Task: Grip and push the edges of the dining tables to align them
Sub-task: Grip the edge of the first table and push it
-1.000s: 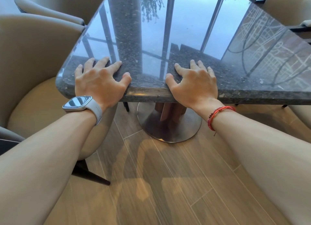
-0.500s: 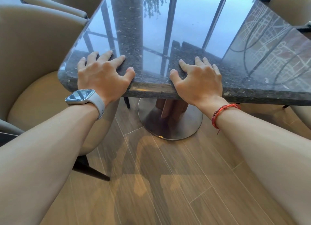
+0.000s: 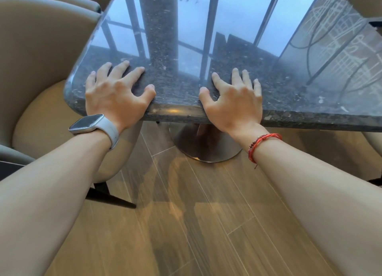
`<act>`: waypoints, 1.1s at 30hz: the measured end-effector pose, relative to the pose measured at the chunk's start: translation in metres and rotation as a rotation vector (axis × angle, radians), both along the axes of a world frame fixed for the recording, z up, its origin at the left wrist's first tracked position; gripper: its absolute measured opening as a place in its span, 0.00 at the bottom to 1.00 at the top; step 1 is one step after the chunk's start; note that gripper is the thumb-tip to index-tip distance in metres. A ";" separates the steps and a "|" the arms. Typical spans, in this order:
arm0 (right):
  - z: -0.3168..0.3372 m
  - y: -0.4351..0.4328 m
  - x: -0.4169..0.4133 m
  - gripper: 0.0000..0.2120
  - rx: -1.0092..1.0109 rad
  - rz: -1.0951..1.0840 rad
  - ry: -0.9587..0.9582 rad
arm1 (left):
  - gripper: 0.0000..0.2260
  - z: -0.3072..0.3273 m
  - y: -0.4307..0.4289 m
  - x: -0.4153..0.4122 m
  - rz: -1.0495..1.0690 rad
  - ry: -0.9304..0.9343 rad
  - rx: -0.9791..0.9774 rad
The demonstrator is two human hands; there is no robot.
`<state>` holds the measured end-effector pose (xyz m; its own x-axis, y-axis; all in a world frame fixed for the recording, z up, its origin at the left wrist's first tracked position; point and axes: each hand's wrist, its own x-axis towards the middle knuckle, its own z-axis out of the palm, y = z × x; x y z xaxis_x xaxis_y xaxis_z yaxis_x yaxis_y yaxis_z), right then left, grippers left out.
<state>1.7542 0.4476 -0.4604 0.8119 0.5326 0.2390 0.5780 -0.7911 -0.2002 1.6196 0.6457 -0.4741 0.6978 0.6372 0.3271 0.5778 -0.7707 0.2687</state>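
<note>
The left hand and right hand lie flat, fingers spread, pressing the dark worktop at its edge

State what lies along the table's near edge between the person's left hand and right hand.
Nothing. In the head view, the stretch of table between the left hand and the right hand is bare, glossy dark stone.

Left hand and right hand press flat, fingers spread, on the near edge of the dining table.
</note>
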 end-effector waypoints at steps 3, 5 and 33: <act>-0.001 0.000 -0.001 0.30 0.000 0.003 0.025 | 0.30 0.003 0.000 -0.002 -0.011 0.033 -0.016; 0.002 0.000 -0.001 0.31 0.001 0.002 0.058 | 0.30 0.005 0.001 -0.002 -0.013 0.046 -0.025; 0.123 -0.055 -0.026 0.21 0.599 -0.110 0.671 | 0.26 0.102 -0.043 0.008 -0.296 -0.449 -1.086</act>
<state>1.7279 0.3930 -0.3371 0.9195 0.3824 -0.0910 0.1182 -0.4899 -0.8637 1.6280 0.6028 -0.3720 0.8249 0.5646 -0.0285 0.1065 -0.1057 0.9887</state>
